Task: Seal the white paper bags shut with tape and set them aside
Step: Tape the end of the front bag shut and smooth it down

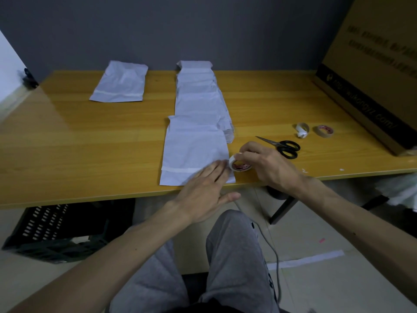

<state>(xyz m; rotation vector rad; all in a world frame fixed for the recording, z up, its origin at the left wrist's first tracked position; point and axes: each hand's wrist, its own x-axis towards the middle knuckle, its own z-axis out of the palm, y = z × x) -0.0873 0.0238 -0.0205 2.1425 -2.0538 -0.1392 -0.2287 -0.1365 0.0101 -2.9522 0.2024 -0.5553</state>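
A smooth, glossy wood-grain finish is being shown by the surface (90, 136), with light being reflected off its left part. The nearest bag (194, 145) is being seen as thin, matt white paper, lightly creased, and a smooth pale strip of tape (180, 170) is being carried across its near end. The tape roll (239, 166) is being seen as pale, paper-like tape around a red-printed core. The scissors (282, 146) are being presented with bare metal blades and glossy black plastic handles. The box (372, 75) is being seen as matt brown cardboard. A black plastic crate (56, 231) and soft grey cloth trousers (234, 256) are being shown below, over a smooth, faintly shiny floor (338, 279).
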